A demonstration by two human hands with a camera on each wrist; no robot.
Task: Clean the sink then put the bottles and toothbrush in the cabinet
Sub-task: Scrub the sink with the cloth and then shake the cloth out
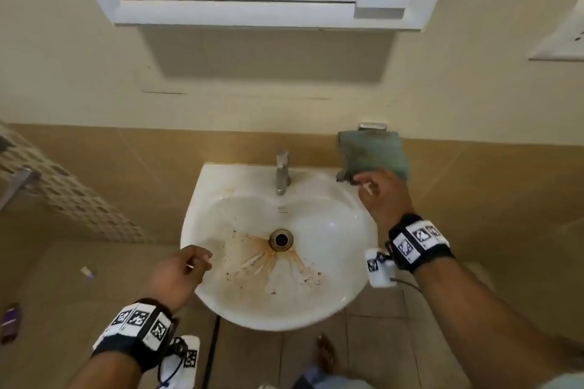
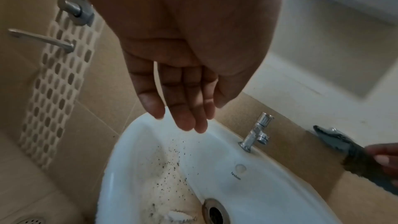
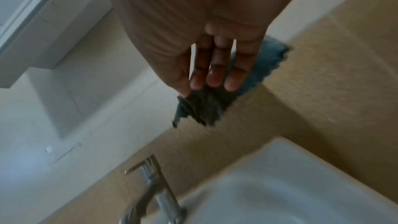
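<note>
The white sink has brown stains and dark specks around its drain. A grey-green cloth hangs on the wall to the right of the faucet. My right hand pinches the cloth's lower edge; the right wrist view shows the same hand at the cloth's dark lower end. Over the sink's left rim my left hand is empty, and its fingers are relaxed above the speckled basin. A purple bottle lies at far left. The mirrored cabinet hangs above.
A small white item lies on the tan surface left of the sink. Wall taps and a spout are on the left wall beside a patterned tile strip. My bare foot is under the sink.
</note>
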